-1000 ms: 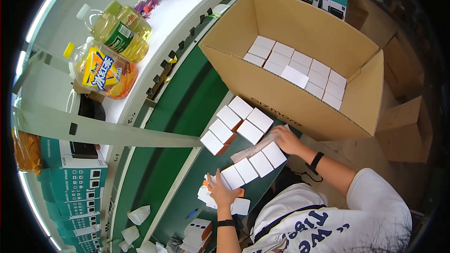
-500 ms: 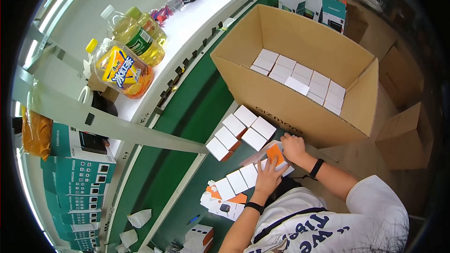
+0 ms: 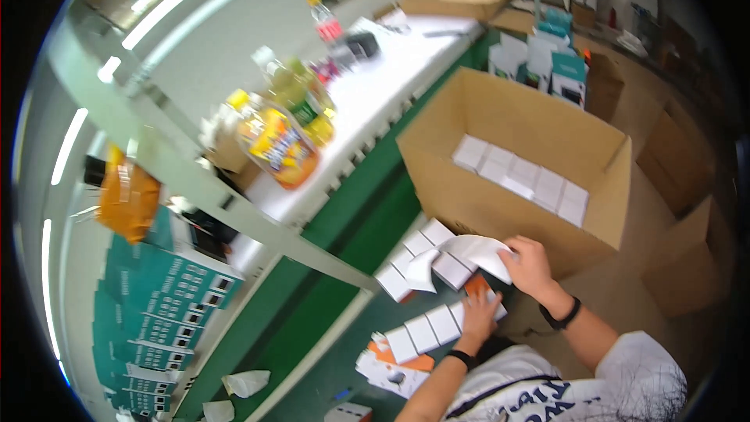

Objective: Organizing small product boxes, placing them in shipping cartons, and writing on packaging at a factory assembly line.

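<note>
Your right hand [image 3: 530, 266] grips a curled white sheet [image 3: 469, 254] above the rows of small white boxes [image 3: 426, 328] on the green table [image 3: 336, 320]. Your left hand [image 3: 478, 314] presses one row. The loose sheet could snag and scatter them.

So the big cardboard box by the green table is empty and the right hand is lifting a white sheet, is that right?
Not quite. The head view shows the big cardboard box already has a row of small white boxes lying inside. The right hand does hold the white sheet.
</note>
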A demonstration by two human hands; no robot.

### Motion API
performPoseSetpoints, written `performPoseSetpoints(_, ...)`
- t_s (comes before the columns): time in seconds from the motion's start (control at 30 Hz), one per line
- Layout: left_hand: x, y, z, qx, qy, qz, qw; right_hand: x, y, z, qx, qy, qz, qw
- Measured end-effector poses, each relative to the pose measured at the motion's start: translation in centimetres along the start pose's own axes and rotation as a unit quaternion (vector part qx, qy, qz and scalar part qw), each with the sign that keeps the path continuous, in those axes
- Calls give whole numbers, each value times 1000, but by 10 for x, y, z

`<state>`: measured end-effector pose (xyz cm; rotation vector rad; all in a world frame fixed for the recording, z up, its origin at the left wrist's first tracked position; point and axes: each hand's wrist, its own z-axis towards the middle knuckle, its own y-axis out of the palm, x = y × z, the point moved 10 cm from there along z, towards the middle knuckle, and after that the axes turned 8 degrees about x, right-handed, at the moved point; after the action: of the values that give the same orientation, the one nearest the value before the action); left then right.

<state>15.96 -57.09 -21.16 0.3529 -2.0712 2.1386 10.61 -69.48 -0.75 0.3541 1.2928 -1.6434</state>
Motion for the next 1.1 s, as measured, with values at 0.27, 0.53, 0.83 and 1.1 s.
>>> performPoseSetpoints(0.27, -19, 2, -7, -42, 11, -17, 999, -87, 13, 81, -135, 109, 504, 846)
performPoseSetpoints(0.53, -112, -70, -112, 286, -50, -78, 954, -154, 101, 216, -40, 162, 459, 873)
performPoseSetpoints(0.83, -137, -126, -231, 314, -389, -104, 860, -139, 205, 351, -36, 206, 370, 905)
performPoseSetpoints(1.1, -218, -5, -229, 176, -363, -213, 890, -201, 132, 312, 81, -141, 123, 979)
